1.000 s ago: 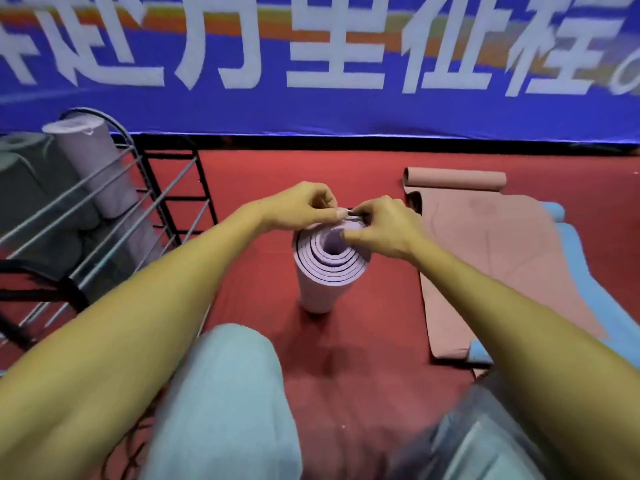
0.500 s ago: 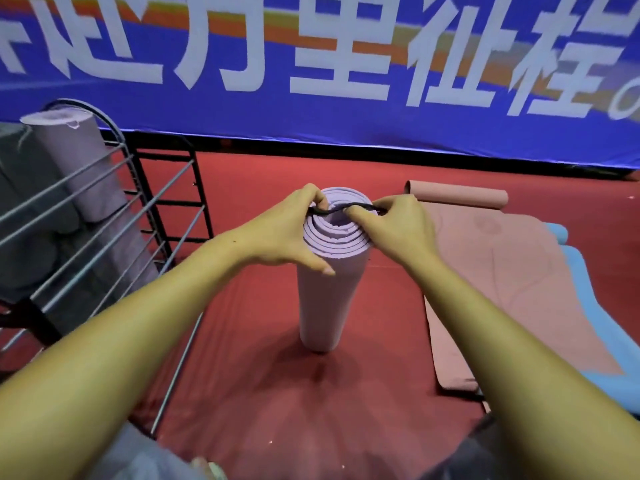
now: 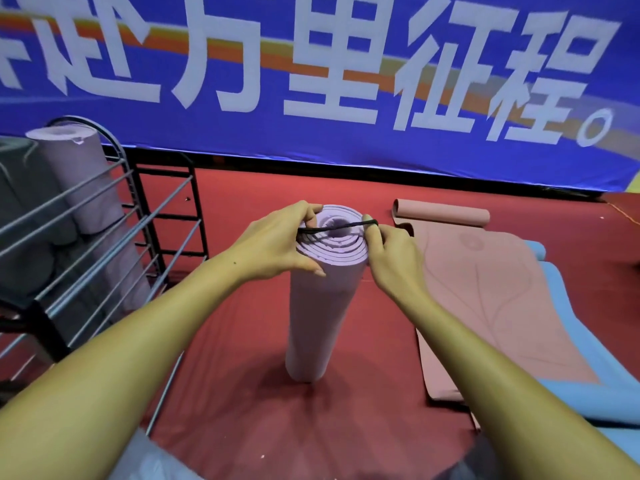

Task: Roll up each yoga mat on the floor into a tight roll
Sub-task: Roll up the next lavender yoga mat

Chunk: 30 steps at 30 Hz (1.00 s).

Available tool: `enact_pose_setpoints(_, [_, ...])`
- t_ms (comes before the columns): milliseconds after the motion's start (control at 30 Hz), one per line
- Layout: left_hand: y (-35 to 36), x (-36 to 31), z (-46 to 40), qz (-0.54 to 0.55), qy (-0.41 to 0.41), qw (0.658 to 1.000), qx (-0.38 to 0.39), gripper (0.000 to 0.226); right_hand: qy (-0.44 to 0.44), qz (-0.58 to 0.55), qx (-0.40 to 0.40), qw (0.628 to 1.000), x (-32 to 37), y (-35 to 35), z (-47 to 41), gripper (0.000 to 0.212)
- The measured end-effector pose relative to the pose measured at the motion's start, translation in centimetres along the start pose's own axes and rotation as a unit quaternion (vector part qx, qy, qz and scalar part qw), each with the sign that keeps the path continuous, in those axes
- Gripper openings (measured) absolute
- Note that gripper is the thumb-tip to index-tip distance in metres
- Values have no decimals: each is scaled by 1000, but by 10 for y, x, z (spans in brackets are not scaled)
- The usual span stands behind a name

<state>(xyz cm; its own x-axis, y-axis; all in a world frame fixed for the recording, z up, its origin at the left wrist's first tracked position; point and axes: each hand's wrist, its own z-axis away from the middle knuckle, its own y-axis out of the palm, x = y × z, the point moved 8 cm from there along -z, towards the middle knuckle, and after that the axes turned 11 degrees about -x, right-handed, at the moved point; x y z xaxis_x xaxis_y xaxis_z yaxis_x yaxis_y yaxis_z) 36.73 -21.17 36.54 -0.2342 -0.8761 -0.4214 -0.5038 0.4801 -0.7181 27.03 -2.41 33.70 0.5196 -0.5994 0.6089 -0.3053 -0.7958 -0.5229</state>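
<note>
Since half a second ago the black elastic band (image 3: 337, 227) has been stretched wider across the top of the roll, and the right hand (image 3: 389, 252) has shifted out to the roll's right edge. In the head view, the purple yoga mat (image 3: 320, 306) stands upright as a tight roll on the red floor (image 3: 242, 393), its spiral end facing up between the two hands. The left hand (image 3: 273, 244) wraps the top of the roll from the left, thumb lying along the near side and fingers curled over the rim, where its grip pinches one end of the band. The right hand's grip is closed on the other end of the band, with a finger hooked through it at the right rim, so the band spans the open end of the roll. To the right, a pink mat (image 3: 491, 296) lies mostly flat on the floor with its far end partly rolled, resting over a blue mat (image 3: 588, 386) that shows along its right and near edges. At the left stands a metal rack (image 3: 104, 237) holding another rolled purple mat (image 3: 79, 174) upright beside darker rolls. A blue banner (image 3: 346, 81) with large white characters runs along the back wall.
</note>
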Motion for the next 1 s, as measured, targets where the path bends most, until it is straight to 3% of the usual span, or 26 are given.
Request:
enact_pose_setpoints(100, [5,14,-8,21,10,999,-31,60,-37,21,0,999,-1,8,0,38])
enact_pose_setpoints(233, [12,28,-6,28,-1,996,-90,51,-47,-17,5,999,-10,17,-4,40])
enact_pose_setpoints(367, [22,37,-1,45,-27,989,-135,72,-50,-61,14,997,-14,17,-3,40])
enact_pose_setpoints(433, [23,40,2,28,-41,985,-167,59,-64,-84,29,994,-7,18,5,42])
enact_pose_setpoints(500, [29,42,8,-51,-55,980,-187,31,-92,-93,42,991,-2,22,14,49])
enact_pose_setpoints(533, [34,42,12,-92,-62,976,-186,30,-106,-96,44,989,-1,24,16,53])
enact_pose_setpoints(667, [55,45,18,-120,-80,977,-158,29,-94,-97,69,988,-13,36,19,63])
enact_pose_setpoints(733, [66,52,17,-148,-63,981,-106,26,-68,-85,88,990,-22,40,20,64])
enact_pose_setpoints(900, [91,83,26,-122,-60,991,-3,24,-84,23,197,977,-44,58,2,30])
enact_pose_setpoints(1000, [90,106,15,-71,-112,991,15,29,-78,49,242,966,-49,75,-15,29])
